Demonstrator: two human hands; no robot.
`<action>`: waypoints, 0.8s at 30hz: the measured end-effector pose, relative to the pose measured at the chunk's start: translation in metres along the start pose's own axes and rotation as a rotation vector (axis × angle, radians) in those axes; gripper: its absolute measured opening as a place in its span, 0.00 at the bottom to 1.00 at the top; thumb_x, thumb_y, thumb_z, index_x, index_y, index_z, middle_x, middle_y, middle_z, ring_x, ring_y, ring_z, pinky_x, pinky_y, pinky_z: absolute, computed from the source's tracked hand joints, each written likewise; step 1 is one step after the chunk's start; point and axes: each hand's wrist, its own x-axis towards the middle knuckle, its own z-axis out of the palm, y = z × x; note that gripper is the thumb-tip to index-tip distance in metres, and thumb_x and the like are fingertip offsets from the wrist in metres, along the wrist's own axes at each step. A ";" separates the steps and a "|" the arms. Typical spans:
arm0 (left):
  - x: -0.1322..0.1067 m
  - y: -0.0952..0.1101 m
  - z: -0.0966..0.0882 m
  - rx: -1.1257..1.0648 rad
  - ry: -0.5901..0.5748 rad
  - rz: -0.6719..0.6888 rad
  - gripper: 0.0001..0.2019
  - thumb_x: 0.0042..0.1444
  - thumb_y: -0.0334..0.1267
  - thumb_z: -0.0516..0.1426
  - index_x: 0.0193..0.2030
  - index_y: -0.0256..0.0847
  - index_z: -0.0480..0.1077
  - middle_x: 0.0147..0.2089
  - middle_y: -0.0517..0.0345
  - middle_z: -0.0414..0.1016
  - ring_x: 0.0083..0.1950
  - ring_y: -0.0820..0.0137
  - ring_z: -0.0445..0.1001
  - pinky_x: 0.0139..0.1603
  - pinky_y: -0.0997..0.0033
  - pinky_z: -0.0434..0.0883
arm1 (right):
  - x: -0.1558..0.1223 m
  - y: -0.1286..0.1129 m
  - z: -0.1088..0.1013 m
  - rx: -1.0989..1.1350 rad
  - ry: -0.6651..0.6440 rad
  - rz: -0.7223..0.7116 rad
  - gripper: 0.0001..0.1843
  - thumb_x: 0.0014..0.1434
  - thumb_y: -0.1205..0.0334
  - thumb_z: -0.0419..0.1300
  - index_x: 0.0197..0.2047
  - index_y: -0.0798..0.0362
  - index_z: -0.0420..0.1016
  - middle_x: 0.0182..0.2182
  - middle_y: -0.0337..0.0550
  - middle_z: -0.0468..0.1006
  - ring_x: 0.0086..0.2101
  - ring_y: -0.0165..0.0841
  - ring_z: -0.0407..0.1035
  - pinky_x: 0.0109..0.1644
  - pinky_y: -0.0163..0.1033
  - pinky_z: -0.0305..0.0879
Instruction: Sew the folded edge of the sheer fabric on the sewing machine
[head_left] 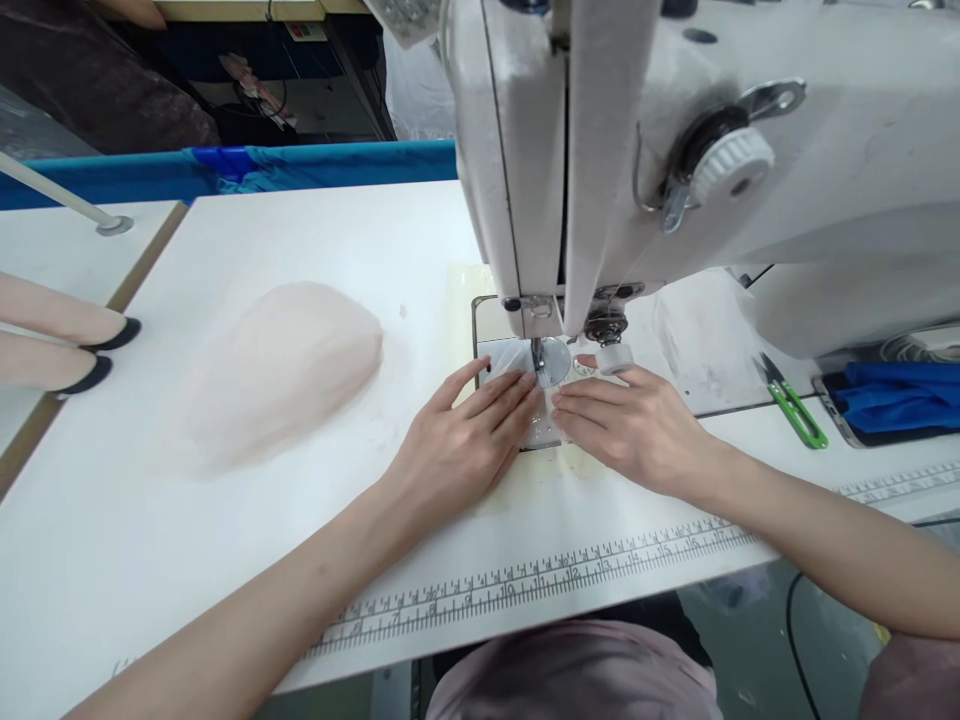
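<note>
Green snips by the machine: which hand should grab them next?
Probably the right hand: it rests on the white fabric nearest the green snips, which lie to its right. The left hand sits farther away.

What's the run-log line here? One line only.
left hand flat on white fabric piece; right hand flat on it; presser foot at its far edge; green snips untouched, right

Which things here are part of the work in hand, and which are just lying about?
In use: left hand and right hand, flat on the white fabric piece under the sewing machine needle.
Lying about, untouched: pale fabric pile, green snips, blue cloth.
</note>
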 end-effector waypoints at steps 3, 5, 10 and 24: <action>0.000 0.001 -0.002 0.001 0.023 0.016 0.15 0.63 0.29 0.52 0.55 0.32 0.69 0.54 0.46 0.76 0.55 0.61 0.75 0.60 0.48 0.69 | -0.001 -0.001 0.000 -0.017 -0.018 -0.007 0.16 0.63 0.77 0.51 0.35 0.56 0.79 0.37 0.43 0.83 0.39 0.31 0.77 0.54 0.44 0.71; -0.001 0.002 -0.004 -0.006 0.031 0.014 0.15 0.62 0.29 0.53 0.54 0.32 0.70 0.53 0.47 0.77 0.55 0.62 0.76 0.60 0.50 0.69 | -0.001 -0.002 0.000 -0.023 -0.019 -0.005 0.16 0.64 0.76 0.51 0.36 0.57 0.79 0.38 0.43 0.83 0.40 0.32 0.77 0.54 0.44 0.71; -0.003 0.000 -0.004 -0.025 0.035 0.005 0.15 0.62 0.29 0.53 0.54 0.32 0.70 0.52 0.47 0.77 0.53 0.62 0.77 0.62 0.48 0.67 | 0.000 -0.004 0.001 0.001 0.018 0.004 0.14 0.63 0.76 0.52 0.36 0.59 0.80 0.37 0.45 0.83 0.38 0.33 0.78 0.54 0.45 0.73; -0.001 0.000 -0.002 -0.052 0.045 -0.030 0.15 0.63 0.33 0.54 0.56 0.33 0.69 0.52 0.48 0.77 0.55 0.61 0.75 0.67 0.43 0.61 | -0.001 -0.003 0.006 -0.021 -0.013 0.008 0.16 0.65 0.75 0.49 0.41 0.59 0.79 0.42 0.47 0.82 0.44 0.34 0.77 0.58 0.48 0.69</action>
